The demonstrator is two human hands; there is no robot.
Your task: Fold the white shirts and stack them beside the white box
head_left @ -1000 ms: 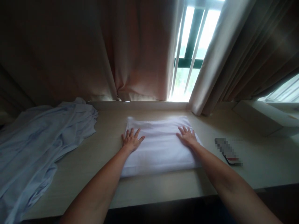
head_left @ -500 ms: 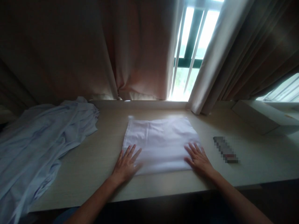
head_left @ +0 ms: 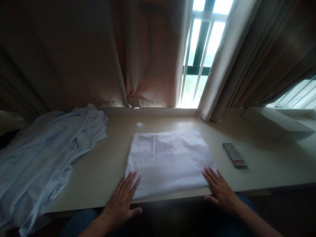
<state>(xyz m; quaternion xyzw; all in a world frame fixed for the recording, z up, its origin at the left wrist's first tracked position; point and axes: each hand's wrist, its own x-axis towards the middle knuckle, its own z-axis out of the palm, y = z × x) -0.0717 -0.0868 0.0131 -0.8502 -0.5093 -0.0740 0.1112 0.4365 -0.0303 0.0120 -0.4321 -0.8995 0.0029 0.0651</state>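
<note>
As both hands [head_left: 123, 202] [head_left: 221, 191] slid back to the folded cloth's [head_left: 170, 158] near edge, fingers stay flat, gripping nothing.

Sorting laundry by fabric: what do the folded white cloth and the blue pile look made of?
Folded white cloth: thin matte woven fabric, likely cotton; it shows crisp creases. Blue pile: light, soft shirt-like fabric, loosely rumpled, faint sheen; possibly a cotton blend.

You have two hands in view: left hand [head_left: 122, 204], right hand [head_left: 222, 191]. One folded white cloth [head_left: 169, 158] on one table [head_left: 98, 171]. One heap of pale blue fabric [head_left: 41, 158], possibly more than one garment; too rumpled to tell. One blurred small object [head_left: 234, 155]. One white box [head_left: 274, 123]. Two curtains: one [head_left: 98, 52], another [head_left: 249, 56].
</note>
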